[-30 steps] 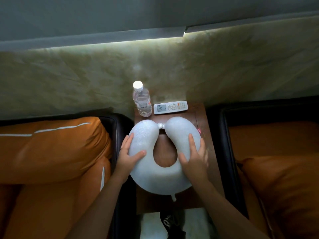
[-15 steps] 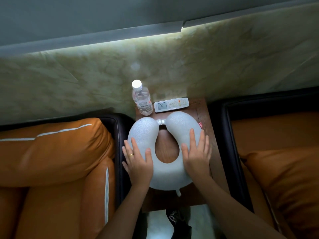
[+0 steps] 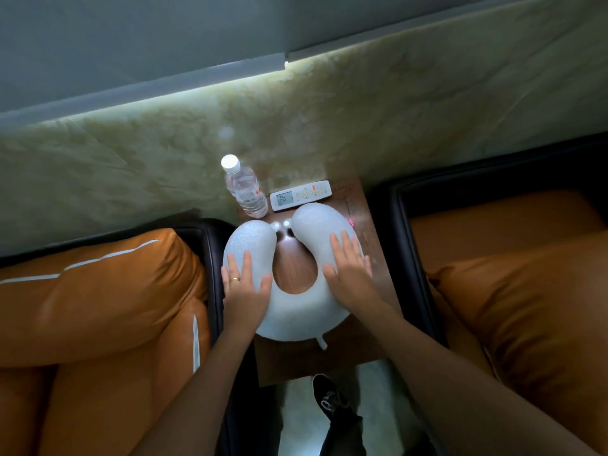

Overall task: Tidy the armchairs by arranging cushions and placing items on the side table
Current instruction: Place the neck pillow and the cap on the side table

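A pale U-shaped neck pillow (image 3: 296, 312) lies flat on the narrow wooden counter (image 3: 362, 352) between two orange leather armchairs. Its open ends point toward the marble wall (image 3: 427, 103), the two tips nearly meeting. Its left lobe reaches past the counter's left edge, over the dark frame of the left armchair (image 3: 98, 291).

Both hands rest on top of the pillow. The left hand (image 3: 245, 291) lies palm-down on the left lobe, its fingers (image 3: 232, 263) straight and slightly spread, thumb out toward the pillow's inner curve, and a gold ring (image 3: 235, 279) shows on one finger. The right hand (image 3: 350, 274) lies the same way on the right lobe, fingers (image 3: 345, 245) straight and a little apart. Neither hand curls round the pillow. A small loop tab (image 3: 321, 343) sticks out from the pillow's near edge.

Behind the pillow, by the wall, stands a clear water bottle (image 3: 245, 189) with a white cap. Just right of it lies a white air-conditioner remote (image 3: 301, 195), its screen reading 22 and its near edge just beside the pillow's right tip.

The right armchair (image 3: 510, 291) holds an orange cushion — a dark shoe (image 3: 329, 396) shows on the floor below the counter.
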